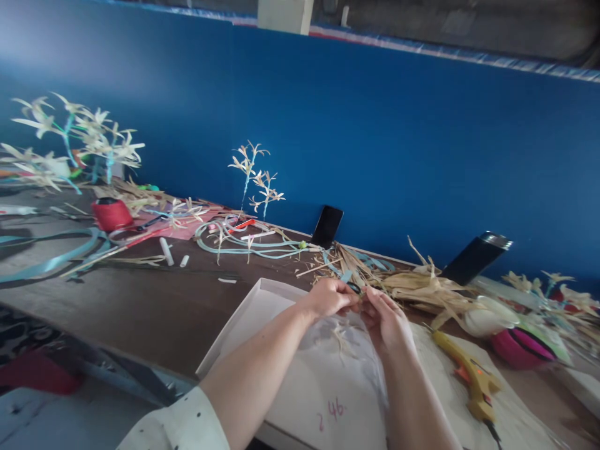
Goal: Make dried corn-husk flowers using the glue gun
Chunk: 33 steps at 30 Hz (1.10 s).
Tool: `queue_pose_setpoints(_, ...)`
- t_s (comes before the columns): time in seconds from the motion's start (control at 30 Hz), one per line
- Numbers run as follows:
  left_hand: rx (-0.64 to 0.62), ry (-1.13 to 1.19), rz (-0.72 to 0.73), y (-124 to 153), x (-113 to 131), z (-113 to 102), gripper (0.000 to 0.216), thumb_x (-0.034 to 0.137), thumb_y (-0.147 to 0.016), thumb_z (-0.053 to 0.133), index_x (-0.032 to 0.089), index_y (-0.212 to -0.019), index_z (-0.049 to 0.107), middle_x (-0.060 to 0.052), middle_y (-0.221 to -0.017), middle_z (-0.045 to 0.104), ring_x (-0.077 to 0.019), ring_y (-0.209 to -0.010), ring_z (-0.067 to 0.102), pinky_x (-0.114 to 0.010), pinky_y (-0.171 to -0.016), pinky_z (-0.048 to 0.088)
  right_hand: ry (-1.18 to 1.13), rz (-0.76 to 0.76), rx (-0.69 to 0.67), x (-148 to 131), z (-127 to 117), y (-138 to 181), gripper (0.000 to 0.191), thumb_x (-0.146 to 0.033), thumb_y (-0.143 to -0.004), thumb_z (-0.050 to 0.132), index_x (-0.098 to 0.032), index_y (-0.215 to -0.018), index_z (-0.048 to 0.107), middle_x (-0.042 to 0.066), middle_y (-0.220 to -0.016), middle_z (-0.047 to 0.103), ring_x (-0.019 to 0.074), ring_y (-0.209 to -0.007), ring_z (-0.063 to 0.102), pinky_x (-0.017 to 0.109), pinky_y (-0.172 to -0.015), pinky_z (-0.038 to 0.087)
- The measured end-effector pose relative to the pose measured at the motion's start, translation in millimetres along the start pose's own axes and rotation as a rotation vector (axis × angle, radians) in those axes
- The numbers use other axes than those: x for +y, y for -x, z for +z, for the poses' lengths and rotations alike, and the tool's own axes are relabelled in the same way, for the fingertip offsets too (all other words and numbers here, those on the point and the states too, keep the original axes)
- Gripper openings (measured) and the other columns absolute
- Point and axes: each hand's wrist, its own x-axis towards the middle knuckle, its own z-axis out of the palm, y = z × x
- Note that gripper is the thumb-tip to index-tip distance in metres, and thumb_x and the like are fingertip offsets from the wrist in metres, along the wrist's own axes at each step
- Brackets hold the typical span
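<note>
My left hand (332,297) and my right hand (388,317) meet over a shallow white box lid (281,365). The fingers of both are pinched together around something small. A dark, ring-like piece (354,287) shows at the left fingertips, and its kind is not clear. Close beyond it is a bit of light blue strip (345,275). Beneath the hands, a pale dried-husk flower (344,337) appears over the lid, somewhat blurred. Whether it lies there or hangs from my fingers I cannot tell.
Dried husks (417,287) lie beyond my hands. A yellow glue gun (469,378) rests at right, near a black flask (475,257). Against the blue wall leans a phone (327,226). Husk flowers (110,144), red thread (112,214) and blue cord (262,251) are at left.
</note>
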Motion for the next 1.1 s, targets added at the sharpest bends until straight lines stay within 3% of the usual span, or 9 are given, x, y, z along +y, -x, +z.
queue_pose_setpoints(0.37, -0.022, -0.022, 0.016, -2.0, -2.4, 1.2, 0.032, 0.042, -0.063, 0.068, 0.012, -0.073, 0.063, -0.002, -0.067, 0.063, -0.0080, -0.055, 0.051, -0.021, -0.056, 0.043, 0.014, -0.017, 0.023, 1.1, 1.6, 0.6, 0.024, -0.031, -0.059, 0.079, -0.016, -0.072, 0.066, -0.006, -0.051, 0.041, 0.0059, -0.045, 0.038, 0.018, -0.038, 0.030)
queue_pose_setpoints(0.63, -0.070, -0.043, 0.002, -0.8, -2.1, 0.4, 0.039, 0.047, -0.063, 0.068, 0.012, -0.081, 0.069, -0.003, -0.070, 0.065, -0.0078, -0.056, 0.051, -0.022, -0.059, 0.046, 0.046, -0.026, 0.046, 2.7, 1.9, -0.1, 0.028, -0.034, -0.056, 0.081, -0.018, -0.069, 0.061, -0.007, -0.051, 0.042, 0.0086, -0.047, 0.044, 0.022, -0.045, 0.042)
queue_pose_setpoints(0.87, -0.128, -0.132, 0.052, -1.1, -2.4, -2.2, 0.044, 0.051, -0.064, 0.067, 0.012, -0.084, 0.069, -0.004, -0.070, 0.064, -0.0091, -0.055, 0.053, -0.023, -0.059, 0.047, 0.055, -0.028, 0.077, 1.5, 2.9, 1.3, 0.029, -0.034, -0.056, 0.080, -0.018, -0.065, 0.058, -0.008, -0.048, 0.038, 0.0060, -0.043, 0.037, 0.019, -0.038, 0.032)
queue_pose_setpoints(1.1, -0.088, -0.229, 0.043, -0.3, -1.6, 0.9, 0.041, 0.050, -0.067, 0.064, 0.011, -0.079, 0.066, -0.005, -0.070, 0.065, -0.0095, -0.053, 0.053, -0.021, -0.055, 0.045, 0.089, -0.026, 0.130, 2.6, 4.9, 1.4, 0.032, -0.037, -0.056, 0.080, -0.017, -0.064, 0.056, -0.007, -0.048, 0.040, 0.0052, -0.041, 0.036, 0.018, -0.036, 0.026)
